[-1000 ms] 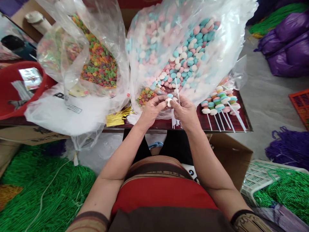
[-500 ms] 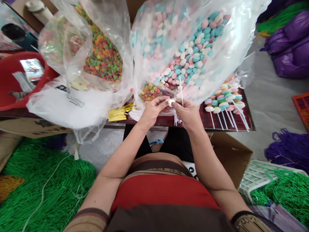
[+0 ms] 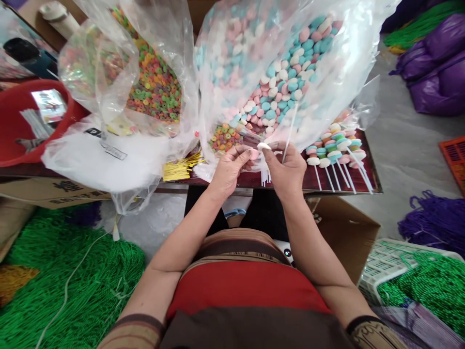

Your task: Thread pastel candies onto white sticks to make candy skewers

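Two pinches: the person's left hand (image 3: 227,172) holds a pink candy (image 3: 254,154) between thumb and forefinger; the right hand (image 3: 288,169) pinches a white candy (image 3: 264,146) at its fingertips and has a thin white stick (image 3: 290,130) among its fingers.
Landmark: the big clear bag (image 3: 348,58) of pink, blue and white candies; both hands are at its near edge.
Candy to candy: the pink one lies just left of the white one and slightly closer to the person, at that same near edge; the left hand is the nearer to it, since it grips it.
Stick's long axis: it runs from the right hand's fingers away from the person, across the bag's near part, its far end leaning right; the pink candy lies to its left.
Around the bag: a small heap of ring candies (image 3: 224,137) at its near left corner, yellow ties (image 3: 181,167) farther left, loaded sticks (image 3: 336,148) to its near right, loose sticks (image 3: 266,175) on its near side, by the right hand.
Hard to make out: the stick is blurred, its near end lost behind fingers; whether it touches the white candy cannot be told. The left hand's lower fingers are partly hidden.
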`<state>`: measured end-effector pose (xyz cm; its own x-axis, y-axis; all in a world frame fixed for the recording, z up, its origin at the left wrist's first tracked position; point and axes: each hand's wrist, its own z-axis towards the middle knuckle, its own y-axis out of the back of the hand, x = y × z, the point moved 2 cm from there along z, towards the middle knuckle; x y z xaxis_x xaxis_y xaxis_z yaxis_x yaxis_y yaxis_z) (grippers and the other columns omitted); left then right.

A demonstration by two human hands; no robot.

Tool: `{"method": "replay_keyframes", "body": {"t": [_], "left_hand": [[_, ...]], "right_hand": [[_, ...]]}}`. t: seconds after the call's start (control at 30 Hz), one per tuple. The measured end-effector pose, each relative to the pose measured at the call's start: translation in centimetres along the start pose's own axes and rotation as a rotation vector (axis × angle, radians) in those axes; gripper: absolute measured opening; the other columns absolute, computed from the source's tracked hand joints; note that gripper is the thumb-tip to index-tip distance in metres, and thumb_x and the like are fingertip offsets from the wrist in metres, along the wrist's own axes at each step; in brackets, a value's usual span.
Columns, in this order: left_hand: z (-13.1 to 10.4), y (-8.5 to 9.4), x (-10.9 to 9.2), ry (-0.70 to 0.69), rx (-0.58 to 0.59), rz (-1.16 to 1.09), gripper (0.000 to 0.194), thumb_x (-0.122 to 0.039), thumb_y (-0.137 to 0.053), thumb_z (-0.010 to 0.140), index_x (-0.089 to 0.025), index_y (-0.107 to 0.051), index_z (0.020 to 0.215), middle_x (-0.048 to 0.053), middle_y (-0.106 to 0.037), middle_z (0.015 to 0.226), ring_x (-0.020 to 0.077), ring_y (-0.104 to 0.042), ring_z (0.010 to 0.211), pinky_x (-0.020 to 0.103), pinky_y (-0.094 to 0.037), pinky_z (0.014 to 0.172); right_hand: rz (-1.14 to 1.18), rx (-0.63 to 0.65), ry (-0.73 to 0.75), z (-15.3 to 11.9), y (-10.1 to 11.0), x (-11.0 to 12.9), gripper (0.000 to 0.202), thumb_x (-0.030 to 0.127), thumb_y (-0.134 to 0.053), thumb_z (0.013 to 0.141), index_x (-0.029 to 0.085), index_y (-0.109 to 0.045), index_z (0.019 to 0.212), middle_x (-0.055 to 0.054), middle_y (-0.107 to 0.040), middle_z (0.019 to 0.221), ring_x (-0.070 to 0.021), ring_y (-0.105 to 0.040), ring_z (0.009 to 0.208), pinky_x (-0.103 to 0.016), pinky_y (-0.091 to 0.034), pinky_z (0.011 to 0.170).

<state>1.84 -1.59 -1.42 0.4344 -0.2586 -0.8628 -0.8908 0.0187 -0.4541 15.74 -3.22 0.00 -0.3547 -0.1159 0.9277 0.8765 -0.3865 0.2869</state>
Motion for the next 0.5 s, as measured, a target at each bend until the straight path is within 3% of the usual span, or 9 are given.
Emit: {"method": "replay_keyframes", "body": {"t": [0.17, 0.3, 0.4, 0.5], "left_hand": [[0.0, -0.2, 0.2, -0.005, -0.060, -0.005, 0.020, -0.029, -0.084, 0.079, -0.020, -0.068, 0.087, -0.003, -0.069, 0.074, 0.0083, -0.062, 0.068, 0.020, -0.049, 0.062], [0.0, -0.3, 0.5, -0.054, -0.092, 0.035, 0.020, -0.028, -0.083, 0.081, -0.018, -0.067, 0.086, -0.004, -0.068, 0.074, 0.0080, -0.062, 0.067, 0.022, -0.052, 0.067], [-0.2, -0.5, 0.6, -0.139, -0.093, 0.074, 0.021, -0.028, -0.084, 0.080, -0.018, -0.067, 0.086, -0.004, -0.069, 0.076, 0.0078, -0.062, 0.068, 0.021, -0.051, 0.067], [-0.5, -0.5, 0.6, -0.138, -0.083, 0.070, 0.019, -0.028, -0.083, 0.080, -0.019, -0.068, 0.088, -0.003, -0.070, 0.080, 0.0085, -0.064, 0.072, 0.020, -0.049, 0.065]], "right_hand": [[-0.143, 0.109, 0.183, -0.7, 0.1, 1.0, 0.008, 0.022, -0.062, 0.090, 0.023, -0.070, 0.092, -0.005, -0.072, 0.095, -0.0150, -0.054, 0.066, -0.032, -0.049, 0.070], [-0.125, 0.124, 0.228, -0.9, -0.2, 1.3, 0.009, 0.025, -0.061, 0.092, 0.023, -0.068, 0.088, -0.006, -0.070, 0.095, -0.0141, -0.051, 0.063, -0.032, -0.047, 0.066], [-0.048, 0.116, 0.130, -0.7, -0.3, 0.9, 0.012, 0.034, -0.067, 0.091, 0.023, -0.066, 0.087, -0.003, -0.066, 0.088, -0.0131, -0.049, 0.063, -0.030, -0.045, 0.064], [0.125, 0.186, -0.059, -0.3, -0.2, 0.3, 0.024, 0.043, -0.074, 0.087, 0.024, -0.068, 0.102, 0.000, -0.063, 0.085, -0.0120, -0.049, 0.062, -0.027, -0.041, 0.057]]}}
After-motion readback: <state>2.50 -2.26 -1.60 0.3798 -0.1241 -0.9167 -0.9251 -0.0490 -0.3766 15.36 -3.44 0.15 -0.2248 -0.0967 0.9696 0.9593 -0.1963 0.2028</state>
